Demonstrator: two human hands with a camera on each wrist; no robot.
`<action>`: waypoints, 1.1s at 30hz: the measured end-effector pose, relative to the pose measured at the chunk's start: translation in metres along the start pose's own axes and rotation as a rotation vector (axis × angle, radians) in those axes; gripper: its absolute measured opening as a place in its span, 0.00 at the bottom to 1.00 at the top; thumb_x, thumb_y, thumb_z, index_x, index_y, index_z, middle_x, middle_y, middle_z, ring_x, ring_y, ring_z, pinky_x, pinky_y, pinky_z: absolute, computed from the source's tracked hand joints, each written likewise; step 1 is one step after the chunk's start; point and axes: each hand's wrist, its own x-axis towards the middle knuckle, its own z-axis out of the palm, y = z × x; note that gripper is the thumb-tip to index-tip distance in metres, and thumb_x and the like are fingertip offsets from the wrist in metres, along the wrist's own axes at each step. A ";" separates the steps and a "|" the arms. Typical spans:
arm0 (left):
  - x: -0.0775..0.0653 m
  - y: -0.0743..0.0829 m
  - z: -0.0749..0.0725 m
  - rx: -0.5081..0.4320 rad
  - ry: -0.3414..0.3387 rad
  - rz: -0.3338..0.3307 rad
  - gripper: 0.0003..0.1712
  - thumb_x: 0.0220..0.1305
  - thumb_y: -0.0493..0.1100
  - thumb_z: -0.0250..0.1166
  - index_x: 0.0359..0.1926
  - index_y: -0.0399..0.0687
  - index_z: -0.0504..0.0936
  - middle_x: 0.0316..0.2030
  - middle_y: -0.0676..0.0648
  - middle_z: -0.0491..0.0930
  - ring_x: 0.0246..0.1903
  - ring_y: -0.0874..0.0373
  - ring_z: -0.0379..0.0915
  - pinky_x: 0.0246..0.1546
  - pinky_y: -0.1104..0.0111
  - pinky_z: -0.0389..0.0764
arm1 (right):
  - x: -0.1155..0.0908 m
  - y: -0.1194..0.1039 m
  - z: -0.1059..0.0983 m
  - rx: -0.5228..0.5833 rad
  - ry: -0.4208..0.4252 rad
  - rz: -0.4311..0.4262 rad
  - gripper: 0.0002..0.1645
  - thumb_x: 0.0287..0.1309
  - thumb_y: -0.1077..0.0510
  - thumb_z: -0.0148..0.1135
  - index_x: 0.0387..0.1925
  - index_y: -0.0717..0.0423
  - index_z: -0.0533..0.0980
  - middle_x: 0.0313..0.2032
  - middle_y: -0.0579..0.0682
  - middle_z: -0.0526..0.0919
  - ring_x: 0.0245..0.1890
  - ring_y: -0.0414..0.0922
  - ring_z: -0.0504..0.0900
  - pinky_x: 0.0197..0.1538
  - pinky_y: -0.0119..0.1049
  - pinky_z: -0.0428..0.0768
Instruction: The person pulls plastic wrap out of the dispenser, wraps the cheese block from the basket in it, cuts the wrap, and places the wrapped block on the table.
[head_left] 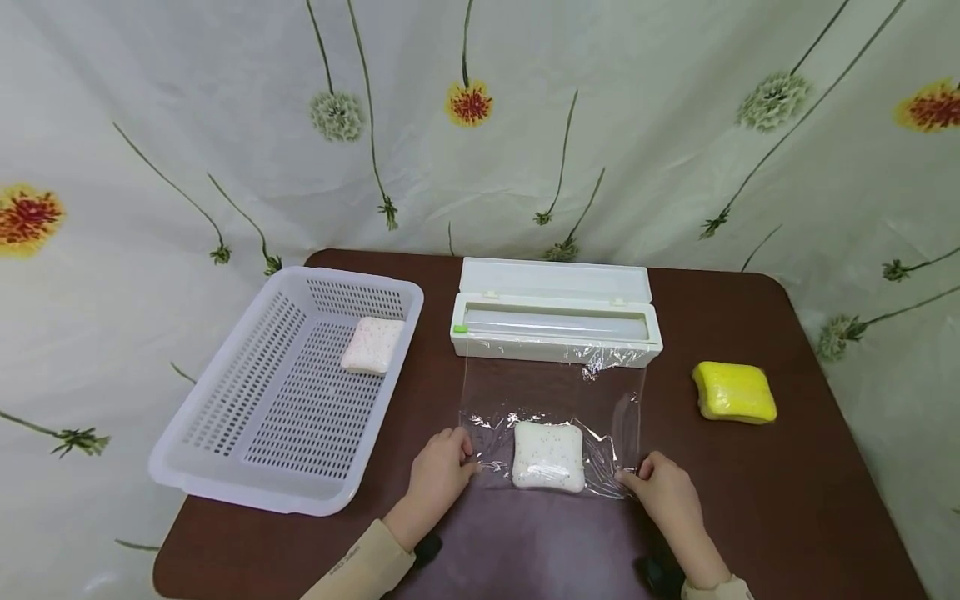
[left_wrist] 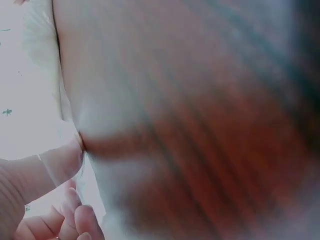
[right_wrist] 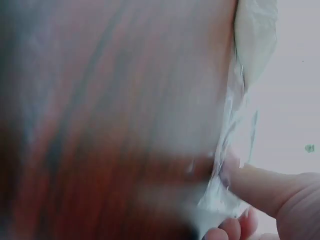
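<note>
A sheet of clear cling film (head_left: 555,387) stretches from the white film dispenser box (head_left: 555,350) toward me over the dark table. On or under its near part sits a white speckled block (head_left: 548,456), sponge-like with rounded corners; I cannot tell which. My left hand (head_left: 438,471) pinches the film's near left corner between thumb and fingers. At the near right corner my right hand (head_left: 666,492) pinches the film the same way. In the wrist views, the left thumb (left_wrist: 55,162) and right thumb (right_wrist: 260,187) press against the crinkled film edge.
A white perforated basket (head_left: 168,467) on the left contains a pale pink speckled block (head_left: 372,345). To the right lies a shiny yellow block (head_left: 735,392). The dispenser's lid (head_left: 555,279) stands open at the back, before a flowered curtain (head_left: 600,125).
</note>
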 end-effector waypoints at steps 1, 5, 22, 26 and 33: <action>0.000 0.000 0.000 -0.009 -0.009 -0.017 0.20 0.45 0.41 0.80 0.25 0.51 0.72 0.21 0.54 0.67 0.24 0.61 0.63 0.22 0.69 0.65 | 0.001 0.001 -0.001 0.004 -0.015 0.019 0.25 0.52 0.46 0.73 0.21 0.56 0.67 0.17 0.48 0.67 0.19 0.44 0.67 0.23 0.34 0.63; 0.002 -0.002 -0.001 -0.008 -0.058 -0.061 0.20 0.46 0.44 0.80 0.27 0.50 0.73 0.20 0.54 0.69 0.22 0.62 0.65 0.22 0.68 0.66 | 0.003 0.006 -0.004 0.002 -0.053 0.043 0.28 0.49 0.42 0.74 0.20 0.55 0.67 0.17 0.47 0.68 0.19 0.44 0.67 0.23 0.34 0.63; -0.016 -0.007 -0.028 0.080 0.090 0.362 0.13 0.55 0.34 0.72 0.41 0.49 0.84 0.38 0.52 0.83 0.40 0.57 0.80 0.38 0.65 0.83 | -0.029 0.014 0.004 -0.016 0.449 -0.566 0.15 0.38 0.67 0.79 0.30 0.52 0.83 0.31 0.41 0.81 0.31 0.37 0.77 0.33 0.30 0.76; -0.027 -0.002 -0.017 0.145 -0.017 0.480 0.20 0.52 0.35 0.74 0.48 0.45 0.82 0.45 0.50 0.82 0.47 0.55 0.80 0.46 0.65 0.83 | -0.036 0.015 0.021 -0.110 0.437 -0.700 0.22 0.30 0.68 0.82 0.34 0.53 0.84 0.36 0.41 0.82 0.38 0.38 0.80 0.41 0.31 0.79; -0.028 -0.002 -0.013 0.252 -0.078 0.484 0.27 0.45 0.36 0.78 0.50 0.41 0.82 0.50 0.47 0.81 0.51 0.53 0.78 0.48 0.64 0.83 | -0.036 0.015 0.031 -0.158 0.388 -0.700 0.25 0.29 0.69 0.82 0.36 0.56 0.84 0.40 0.44 0.83 0.41 0.41 0.81 0.43 0.36 0.82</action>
